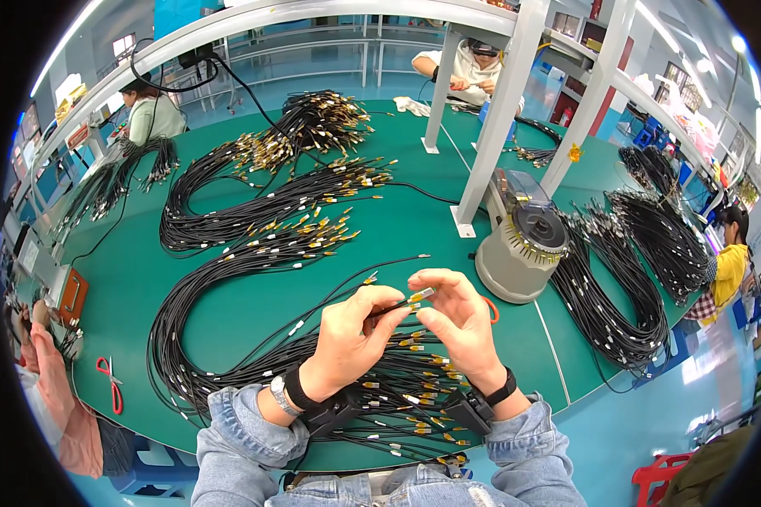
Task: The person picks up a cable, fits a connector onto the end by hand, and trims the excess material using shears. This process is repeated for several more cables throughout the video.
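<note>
My left hand [353,336] pinches a thin black cable [387,311] close to its end. The yellow and silver connector [421,296] on that end points up to the right. Around it curves my right hand [463,325], thumb and forefinger apart on either side of the connector; whether they touch it I cannot tell. Beneath both hands lies a thick bundle of black cables [237,372] with white tags and yellow-tipped ends, fanned out toward the table's near edge. Another cable end [372,277] sticks out just above my left hand.
More cable bundles [220,198] lie at the far left and at the right [609,296]. A grey round-topped machine [520,245] stands right of centre beside white frame posts [503,110]. Red-handled scissors [112,384] rest on the green table [414,224]. Co-workers sit around it.
</note>
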The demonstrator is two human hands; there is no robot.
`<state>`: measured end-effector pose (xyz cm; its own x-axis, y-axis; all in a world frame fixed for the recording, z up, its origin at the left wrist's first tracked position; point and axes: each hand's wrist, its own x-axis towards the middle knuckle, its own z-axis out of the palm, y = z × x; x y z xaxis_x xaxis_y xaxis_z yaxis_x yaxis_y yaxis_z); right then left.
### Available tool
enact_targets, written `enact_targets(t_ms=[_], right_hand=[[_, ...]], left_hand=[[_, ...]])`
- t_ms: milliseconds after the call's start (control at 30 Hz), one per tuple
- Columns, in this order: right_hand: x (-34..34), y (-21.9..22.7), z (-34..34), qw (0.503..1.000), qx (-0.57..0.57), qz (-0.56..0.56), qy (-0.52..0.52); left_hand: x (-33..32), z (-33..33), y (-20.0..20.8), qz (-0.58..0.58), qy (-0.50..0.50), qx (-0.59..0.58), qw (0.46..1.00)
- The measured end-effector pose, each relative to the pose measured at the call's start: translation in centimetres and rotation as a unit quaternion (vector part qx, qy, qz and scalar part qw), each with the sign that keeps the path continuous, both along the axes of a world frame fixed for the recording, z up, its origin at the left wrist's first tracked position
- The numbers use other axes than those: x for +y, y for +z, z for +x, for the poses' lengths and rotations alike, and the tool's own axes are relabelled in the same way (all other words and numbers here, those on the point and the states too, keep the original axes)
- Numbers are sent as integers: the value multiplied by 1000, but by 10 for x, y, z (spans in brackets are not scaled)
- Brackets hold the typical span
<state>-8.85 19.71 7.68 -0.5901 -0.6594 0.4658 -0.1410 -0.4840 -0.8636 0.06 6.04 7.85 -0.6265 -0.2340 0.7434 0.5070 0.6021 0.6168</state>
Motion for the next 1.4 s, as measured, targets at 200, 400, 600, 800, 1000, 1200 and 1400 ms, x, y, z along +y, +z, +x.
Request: enact_targets(t_ms=[200, 400, 600, 800, 1000, 1200, 1400], right_hand=[[4, -7, -4, 1000, 11, -20, 3], [6, -2, 4, 999, -19, -24, -11], [6, -3, 7, 999, -29, -6, -28], [5, -7, 8, 998, -57, -3, -40], [4, -4, 12, 993, -112, 5, -30], [4, -3, 15, 992, -122, 29, -25], [3, -7, 13, 996, -81, 7, -29]], left_hand=[[2, -1, 6, -120, 35, 52, 991], [0, -3, 3, -227, 91, 121, 962], [2, -3, 0, -218, 117, 123, 961], [5, -3, 4, -226, 133, 87, 961], [3, -4, 0, -206, 141, 113, 962], [3, -2, 0, -199, 138, 87, 966], [3, -3, -2, -199, 134, 80, 967]])
